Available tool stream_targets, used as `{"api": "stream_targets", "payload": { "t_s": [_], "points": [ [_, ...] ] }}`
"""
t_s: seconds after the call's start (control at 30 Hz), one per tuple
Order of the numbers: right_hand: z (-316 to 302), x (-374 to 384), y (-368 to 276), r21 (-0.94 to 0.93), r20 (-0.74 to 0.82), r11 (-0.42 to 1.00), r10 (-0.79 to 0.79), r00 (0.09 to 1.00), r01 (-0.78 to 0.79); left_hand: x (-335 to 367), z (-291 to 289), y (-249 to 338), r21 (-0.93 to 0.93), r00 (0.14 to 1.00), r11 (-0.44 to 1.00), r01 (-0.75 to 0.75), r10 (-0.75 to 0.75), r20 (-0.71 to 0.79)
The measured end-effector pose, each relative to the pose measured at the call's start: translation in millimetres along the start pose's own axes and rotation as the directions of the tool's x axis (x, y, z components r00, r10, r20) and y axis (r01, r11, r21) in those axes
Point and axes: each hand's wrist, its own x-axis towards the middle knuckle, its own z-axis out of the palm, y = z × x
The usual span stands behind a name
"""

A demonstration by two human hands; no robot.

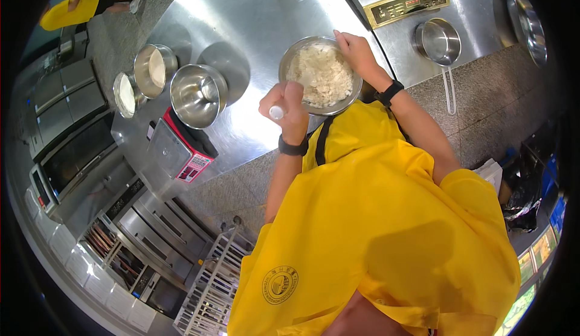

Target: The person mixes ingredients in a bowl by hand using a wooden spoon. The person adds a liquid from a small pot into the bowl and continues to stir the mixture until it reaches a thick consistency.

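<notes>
In front of me on the steel table is a metal bowl [284, 64] holding a pale, crumbly, dough-like mixture [320, 76]. My left hand [286, 108] is closed around an upright utensil handle [276, 112] with a round white end, at the bowl's near left rim. The utensil's lower part is hidden by the hand, so its kind does not show. My right hand [361, 58] grips the bowl's right rim, its thumb side along the edge and some fingers out of sight.
An empty-looking steel bowl [199, 97], a container of pale powder [155, 69] and another of white powder [125, 96] stand left, near a red-framed scale [181, 146]. Right are an induction cooker [408, 4] and saucepan [439, 41]. A rack [211, 281] stands behind; another person [81, 10] is far left.
</notes>
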Motion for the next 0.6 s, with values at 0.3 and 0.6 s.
{"api": "stream_targets", "payload": {
  "t_s": [0.3, 0.6],
  "points": [
    [2, -1, 0, -0.054, -0.057, 0.985, -0.164, 0.985, 0.161, -28, -4, 33, -0.147, 0.996, 0.988, -0.045, 0.055, 0.067],
    [2, -2, -1, -0.05, -0.056, 0.975, -0.218, 0.974, 0.215, -33, 25, 15, -0.052, 0.957, 0.998, 0.019, -0.003, 0.29]
  ]
}}
